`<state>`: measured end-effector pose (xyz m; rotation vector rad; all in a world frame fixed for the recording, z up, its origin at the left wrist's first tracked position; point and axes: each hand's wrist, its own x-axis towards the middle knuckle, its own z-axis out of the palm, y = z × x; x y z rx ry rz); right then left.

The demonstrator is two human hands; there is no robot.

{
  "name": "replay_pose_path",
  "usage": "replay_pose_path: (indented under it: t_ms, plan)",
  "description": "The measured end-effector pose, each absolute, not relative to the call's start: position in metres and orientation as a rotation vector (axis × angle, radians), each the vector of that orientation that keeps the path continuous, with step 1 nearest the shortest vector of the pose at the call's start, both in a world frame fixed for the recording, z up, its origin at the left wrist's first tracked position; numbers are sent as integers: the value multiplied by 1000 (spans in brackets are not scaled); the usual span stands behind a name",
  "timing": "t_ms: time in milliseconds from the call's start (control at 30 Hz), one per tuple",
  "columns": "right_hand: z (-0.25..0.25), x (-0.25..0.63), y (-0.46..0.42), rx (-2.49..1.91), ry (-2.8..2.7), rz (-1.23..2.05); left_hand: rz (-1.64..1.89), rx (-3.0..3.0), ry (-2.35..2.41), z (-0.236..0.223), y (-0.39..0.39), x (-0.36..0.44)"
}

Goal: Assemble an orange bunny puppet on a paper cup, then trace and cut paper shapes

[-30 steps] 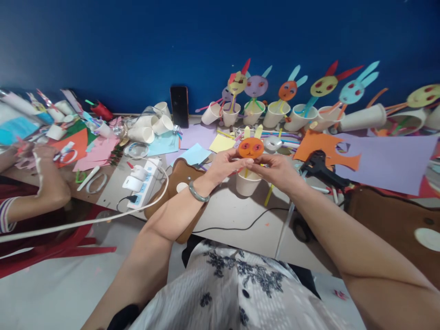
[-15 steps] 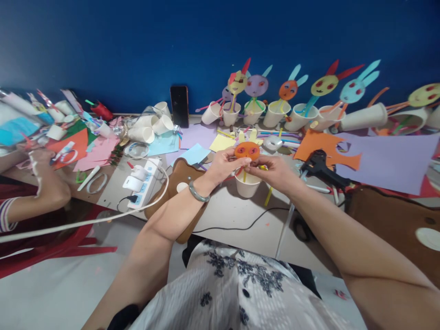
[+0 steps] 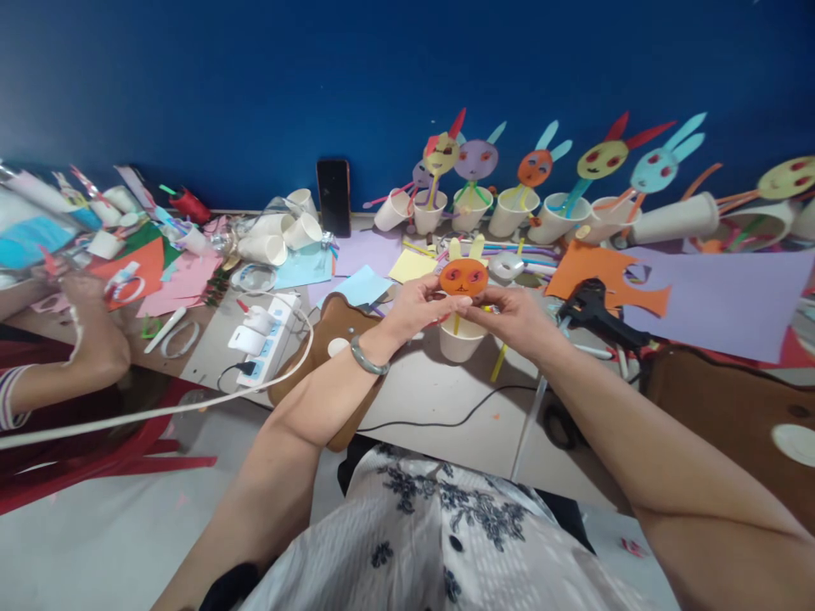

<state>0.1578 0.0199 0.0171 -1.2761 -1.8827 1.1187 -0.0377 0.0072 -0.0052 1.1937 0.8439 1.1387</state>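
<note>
Orange card, cut round into a rabbit's face (image 3: 464, 276), catches my eye first as I look down through the head view. Both of the person's hands meet at its lower edge, above a white paper cup (image 3: 462, 346) standing on the table (image 3: 407, 399). The left hand (image 3: 417, 309) pinches that edge, its thumb lying flat just under the drawn mouth. The right hand (image 3: 517, 317) has its fingers bent in close from the other side, below the face; what they grip, if anything, I cannot tell. A yellow stem (image 3: 457, 323) runs down from beneath the thumb into the cup.

Half a second ago the face sat slightly lower and more to the left, its mouth largely covered; now the mouth shows and the pale yellow ears (image 3: 476, 248) stand taller. The cup has hardly moved. To me that reads as a small adjustment of how the face sits over the cup, with the fixing not yet settled, since neither hand has let go. Behind, finished-looking rabbits (image 3: 535, 168) stand in cups; a black glue gun (image 3: 589, 305) lies near the right forearm.
</note>
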Motion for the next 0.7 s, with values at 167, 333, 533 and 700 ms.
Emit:
replay_pose_path:
  t_ms: [167,333,533,700]
  plan:
    - [14,155,20,-1231,-1881,1178,1224,1288,898,-5,8,-40]
    - [15,154,21,-1219,-1888,1190,1234,1323,932,-9,9,-40]
    - [14,154,20,-1211,-1888,1199,1244,1317,908,-7,9,-39]
    - [14,158,21,-1273,-1915,1101,1188,1254,833,-6,7,-39]
